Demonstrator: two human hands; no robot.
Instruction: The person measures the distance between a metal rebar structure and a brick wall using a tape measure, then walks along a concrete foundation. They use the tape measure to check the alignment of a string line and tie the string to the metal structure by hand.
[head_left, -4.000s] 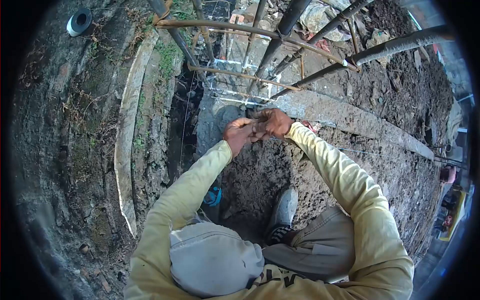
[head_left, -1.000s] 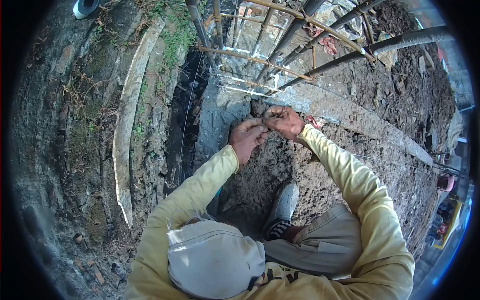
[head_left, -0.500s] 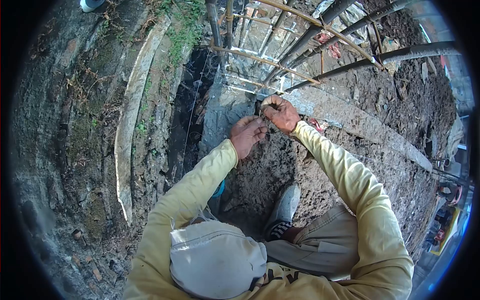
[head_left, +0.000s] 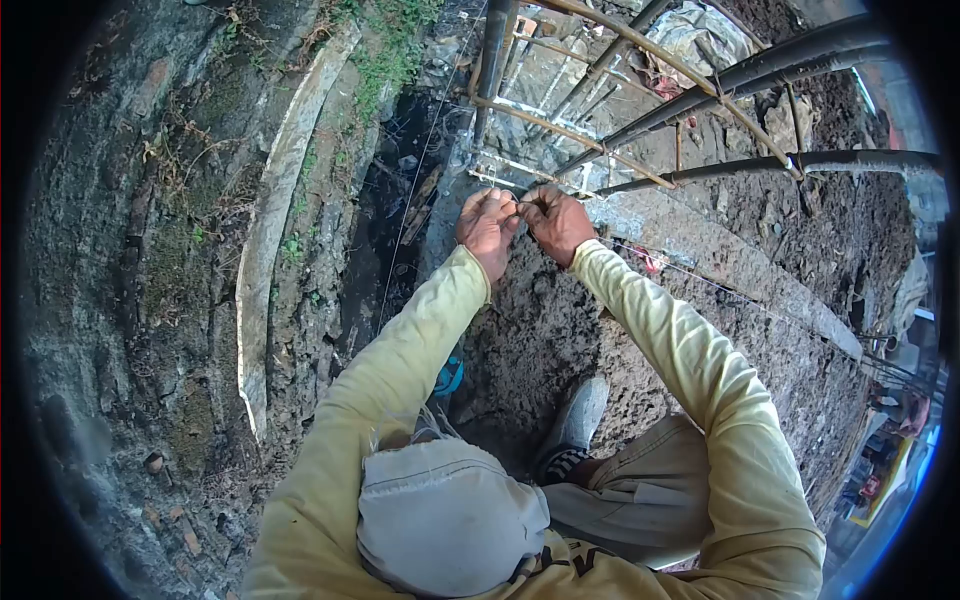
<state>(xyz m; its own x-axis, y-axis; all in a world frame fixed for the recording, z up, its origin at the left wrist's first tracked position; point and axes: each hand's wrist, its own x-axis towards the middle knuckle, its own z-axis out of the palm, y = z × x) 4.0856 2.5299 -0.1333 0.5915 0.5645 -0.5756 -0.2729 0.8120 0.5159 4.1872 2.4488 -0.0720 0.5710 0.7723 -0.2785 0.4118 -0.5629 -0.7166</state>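
My left hand (head_left: 486,232) and my right hand (head_left: 556,222) meet fingertip to fingertip above the corner of the concrete footing. Both are closed in a pinch on a thin string (head_left: 700,278), which runs off from my right hand toward the lower right. What lies right between the fingertips is too small to see clearly. Just beyond my fingers rises a cage of steel rebar (head_left: 590,140), with thinner tie bars across its long dark bars.
A second string (head_left: 408,200) crosses a dark ditch (head_left: 385,220) on the left. Beyond it lies a curved plank (head_left: 275,215) on rough ground. A concrete edge (head_left: 750,265) curves away right beside loose soil (head_left: 530,330). My shoe (head_left: 580,412) stands on the soil.
My left hand has risen beside my right hand, and its fingers now point upward. The view has shifted, so the rebar sits further right.
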